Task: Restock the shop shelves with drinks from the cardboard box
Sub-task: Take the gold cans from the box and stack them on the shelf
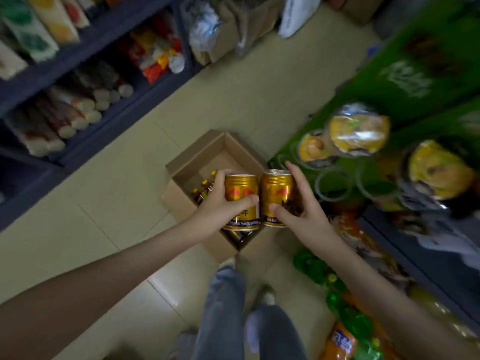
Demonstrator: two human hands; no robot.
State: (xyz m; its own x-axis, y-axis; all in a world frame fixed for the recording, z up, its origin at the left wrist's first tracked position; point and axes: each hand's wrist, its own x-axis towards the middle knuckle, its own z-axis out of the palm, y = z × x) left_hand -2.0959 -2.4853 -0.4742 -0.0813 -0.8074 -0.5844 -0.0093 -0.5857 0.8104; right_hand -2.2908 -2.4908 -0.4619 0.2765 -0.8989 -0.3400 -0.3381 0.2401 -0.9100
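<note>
An open cardboard box (223, 149) sits on the floor in the aisle, with several gold-capped drinks (204, 188) left in its near corner. My left hand (220, 203) grips a gold can (242, 193) above the box. Right beside it, my right hand (304, 203) holds a second gold can (275, 196), fingers round its far side and thumb on the front. The two cans stand upright and almost touch.
A dark shelf unit (85, 81) with packaged goods runs along the left. A green display rack (405, 105) with yellow snack bowls stands on the right, with bottles (337, 302) low at its foot. More boxes and bags (226, 35) lie further down the aisle. My legs (233, 307) are just behind the box.
</note>
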